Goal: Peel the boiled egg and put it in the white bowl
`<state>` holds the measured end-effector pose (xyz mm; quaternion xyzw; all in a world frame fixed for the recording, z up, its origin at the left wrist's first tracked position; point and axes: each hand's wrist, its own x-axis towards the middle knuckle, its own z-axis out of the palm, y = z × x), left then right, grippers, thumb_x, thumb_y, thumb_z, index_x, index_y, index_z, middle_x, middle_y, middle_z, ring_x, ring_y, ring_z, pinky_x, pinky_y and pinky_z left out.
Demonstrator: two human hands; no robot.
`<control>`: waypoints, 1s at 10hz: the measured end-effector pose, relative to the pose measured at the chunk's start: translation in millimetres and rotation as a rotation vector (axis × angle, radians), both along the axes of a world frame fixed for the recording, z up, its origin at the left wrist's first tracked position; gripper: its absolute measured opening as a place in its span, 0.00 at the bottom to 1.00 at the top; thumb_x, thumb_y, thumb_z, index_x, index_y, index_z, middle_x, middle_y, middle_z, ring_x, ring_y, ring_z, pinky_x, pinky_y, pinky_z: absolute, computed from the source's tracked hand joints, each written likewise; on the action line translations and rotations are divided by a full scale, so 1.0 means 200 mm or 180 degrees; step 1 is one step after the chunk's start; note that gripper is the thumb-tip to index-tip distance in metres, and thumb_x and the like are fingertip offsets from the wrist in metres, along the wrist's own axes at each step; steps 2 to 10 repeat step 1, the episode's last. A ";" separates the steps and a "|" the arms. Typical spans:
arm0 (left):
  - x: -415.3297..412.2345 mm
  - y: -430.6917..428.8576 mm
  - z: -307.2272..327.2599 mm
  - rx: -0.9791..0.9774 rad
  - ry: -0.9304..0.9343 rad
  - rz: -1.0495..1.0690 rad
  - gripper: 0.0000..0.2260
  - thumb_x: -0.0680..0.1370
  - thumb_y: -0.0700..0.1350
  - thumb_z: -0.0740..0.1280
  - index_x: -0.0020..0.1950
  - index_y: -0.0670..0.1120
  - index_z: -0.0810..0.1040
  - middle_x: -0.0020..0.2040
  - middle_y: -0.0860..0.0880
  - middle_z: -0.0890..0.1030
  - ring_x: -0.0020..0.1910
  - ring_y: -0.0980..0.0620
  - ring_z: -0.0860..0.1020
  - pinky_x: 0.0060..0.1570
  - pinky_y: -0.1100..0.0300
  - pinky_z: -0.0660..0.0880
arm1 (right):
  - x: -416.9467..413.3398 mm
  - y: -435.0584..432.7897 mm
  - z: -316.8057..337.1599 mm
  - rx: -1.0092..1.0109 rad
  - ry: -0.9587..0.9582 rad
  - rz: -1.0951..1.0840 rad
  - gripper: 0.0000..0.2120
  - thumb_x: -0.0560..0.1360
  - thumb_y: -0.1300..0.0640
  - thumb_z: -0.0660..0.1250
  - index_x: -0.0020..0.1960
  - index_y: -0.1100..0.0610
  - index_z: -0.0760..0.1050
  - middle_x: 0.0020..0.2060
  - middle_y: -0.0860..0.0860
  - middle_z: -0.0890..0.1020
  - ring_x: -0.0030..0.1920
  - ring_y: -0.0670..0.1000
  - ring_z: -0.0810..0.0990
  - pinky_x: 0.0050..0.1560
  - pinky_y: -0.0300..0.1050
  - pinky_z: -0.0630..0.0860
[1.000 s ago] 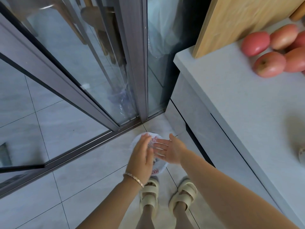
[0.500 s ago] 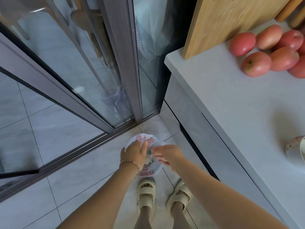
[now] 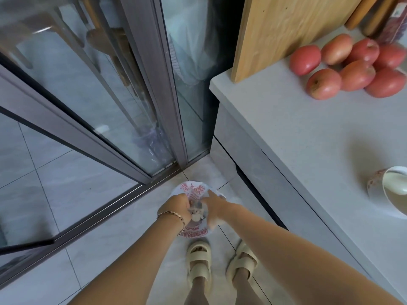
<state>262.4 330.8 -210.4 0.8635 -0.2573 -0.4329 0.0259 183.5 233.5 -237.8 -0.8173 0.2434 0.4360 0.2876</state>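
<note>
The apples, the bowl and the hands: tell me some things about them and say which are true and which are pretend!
1. The apples lie on the counter. True.
2. The white bowl stands on the floor. False: it stands on the counter, at the picture's right edge.
3. The left hand and right hand are close together above the printed bag. True.
4. The feet are bare. False: they wear pale sandals.
5. The wooden board stands on edge on the counter. True.
</note>
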 end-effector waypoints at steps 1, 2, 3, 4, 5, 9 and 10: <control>-0.02 -0.03 0.08 0.0080 0.0064 -0.0266 0.15 0.76 0.43 0.60 0.63 0.44 0.70 0.62 0.43 0.76 0.60 0.43 0.75 0.60 0.51 0.73 | 0.00 -0.02 0.03 -0.0117 -0.0380 -0.0515 0.20 0.69 0.57 0.69 0.61 0.54 0.75 0.62 0.54 0.76 0.62 0.56 0.74 0.61 0.52 0.74; -0.02 -0.03 0.08 0.0080 0.0064 -0.0266 0.15 0.76 0.43 0.60 0.63 0.44 0.70 0.62 0.43 0.76 0.60 0.43 0.75 0.60 0.51 0.73 | 0.00 -0.02 0.03 -0.0117 -0.0380 -0.0515 0.20 0.69 0.57 0.69 0.61 0.54 0.75 0.62 0.54 0.76 0.62 0.56 0.74 0.61 0.52 0.74; -0.02 -0.03 0.08 0.0080 0.0064 -0.0266 0.15 0.76 0.43 0.60 0.63 0.44 0.70 0.62 0.43 0.76 0.60 0.43 0.75 0.60 0.51 0.73 | 0.00 -0.02 0.03 -0.0117 -0.0380 -0.0515 0.20 0.69 0.57 0.69 0.61 0.54 0.75 0.62 0.54 0.76 0.62 0.56 0.74 0.61 0.52 0.74; -0.02 -0.03 0.08 0.0080 0.0064 -0.0266 0.15 0.76 0.43 0.60 0.63 0.44 0.70 0.62 0.43 0.76 0.60 0.43 0.75 0.60 0.51 0.73 | 0.00 -0.02 0.03 -0.0117 -0.0380 -0.0515 0.20 0.69 0.57 0.69 0.61 0.54 0.75 0.62 0.54 0.76 0.62 0.56 0.74 0.61 0.52 0.74; -0.02 -0.03 0.08 0.0080 0.0064 -0.0266 0.15 0.76 0.43 0.60 0.63 0.44 0.70 0.62 0.43 0.76 0.60 0.43 0.75 0.60 0.51 0.73 | 0.00 -0.02 0.03 -0.0117 -0.0380 -0.0515 0.20 0.69 0.57 0.69 0.61 0.54 0.75 0.62 0.54 0.76 0.62 0.56 0.74 0.61 0.52 0.74; -0.02 -0.03 0.08 0.0080 0.0064 -0.0266 0.15 0.76 0.43 0.60 0.63 0.44 0.70 0.62 0.43 0.76 0.60 0.43 0.75 0.60 0.51 0.73 | 0.00 -0.02 0.03 -0.0117 -0.0380 -0.0515 0.20 0.69 0.57 0.69 0.61 0.54 0.75 0.62 0.54 0.76 0.62 0.56 0.74 0.61 0.52 0.74; -0.02 -0.03 0.08 0.0080 0.0064 -0.0266 0.15 0.76 0.43 0.60 0.63 0.44 0.70 0.62 0.43 0.76 0.60 0.43 0.75 0.60 0.51 0.73 | 0.00 -0.02 0.03 -0.0117 -0.0380 -0.0515 0.20 0.69 0.57 0.69 0.61 0.54 0.75 0.62 0.54 0.76 0.62 0.56 0.74 0.61 0.52 0.74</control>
